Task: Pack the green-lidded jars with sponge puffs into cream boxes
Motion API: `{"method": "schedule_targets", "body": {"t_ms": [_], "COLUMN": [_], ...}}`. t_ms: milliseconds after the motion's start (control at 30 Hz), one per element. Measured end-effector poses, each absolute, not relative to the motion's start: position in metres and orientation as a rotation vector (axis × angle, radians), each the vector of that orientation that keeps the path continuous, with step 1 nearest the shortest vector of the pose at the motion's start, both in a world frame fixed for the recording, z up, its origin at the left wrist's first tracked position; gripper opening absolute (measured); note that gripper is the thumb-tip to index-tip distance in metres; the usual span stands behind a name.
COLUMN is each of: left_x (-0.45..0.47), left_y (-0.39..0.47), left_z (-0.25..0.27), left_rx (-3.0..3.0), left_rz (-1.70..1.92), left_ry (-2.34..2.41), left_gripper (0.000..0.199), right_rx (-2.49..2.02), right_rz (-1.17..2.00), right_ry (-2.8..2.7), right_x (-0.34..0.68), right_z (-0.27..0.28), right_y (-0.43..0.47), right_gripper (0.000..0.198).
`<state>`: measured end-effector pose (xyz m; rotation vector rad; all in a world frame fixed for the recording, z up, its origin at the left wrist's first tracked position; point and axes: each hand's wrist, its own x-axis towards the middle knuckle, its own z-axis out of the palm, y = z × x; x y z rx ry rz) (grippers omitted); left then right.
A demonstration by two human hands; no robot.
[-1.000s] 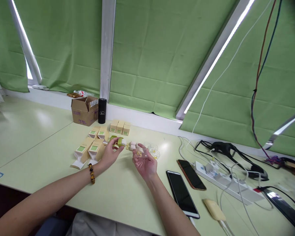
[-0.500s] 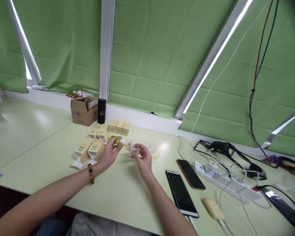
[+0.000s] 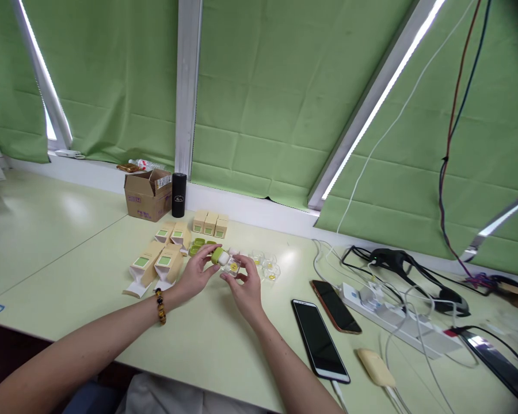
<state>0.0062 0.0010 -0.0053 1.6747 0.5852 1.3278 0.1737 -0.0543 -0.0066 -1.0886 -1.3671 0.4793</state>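
Note:
A small green base with a white block-like part (image 3: 218,257) is pinched between the thumb and fingers of my left hand (image 3: 198,272). My right hand (image 3: 247,286) grips a clear plastic cover with a yellow centre (image 3: 233,266), and the two pieces meet or nearly touch above the table. Behind my left fingers lie several green pieces (image 3: 197,246), partly hidden. More clear covers with yellow centres (image 3: 271,270) rest just right of my right hand. Left of my left hand stand several opened kraft boxes with green labels (image 3: 168,260).
Closed kraft boxes (image 3: 209,223) line up at the back, near a black tumbler (image 3: 178,195) and an open carton (image 3: 148,196). To the right are a white-framed phone (image 3: 320,340), another phone (image 3: 335,306), a yellowish case (image 3: 375,367) and a power strip (image 3: 397,319) with tangled cables.
My hands have come together: the green-and-white piece moved right and down, and the clear cover moved slightly left to meet it. Green pieces behind my left hand now show more.

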Motion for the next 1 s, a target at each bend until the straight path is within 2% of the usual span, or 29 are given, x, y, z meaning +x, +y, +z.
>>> {"method": "schedule_targets", "body": {"t_ms": [1000], "left_x": [0.002], "left_y": [-0.009], "left_z": [0.006], "left_rx": [1.787], "left_rz": [1.238], "left_ry": [0.475], "left_gripper": [0.046], "right_rx": [-1.062], "right_rz": [0.569], "right_ry": [-1.347], "right_x": [0.171], "right_z": [-0.009], "right_y": [-0.054], "right_gripper": [0.041]}}
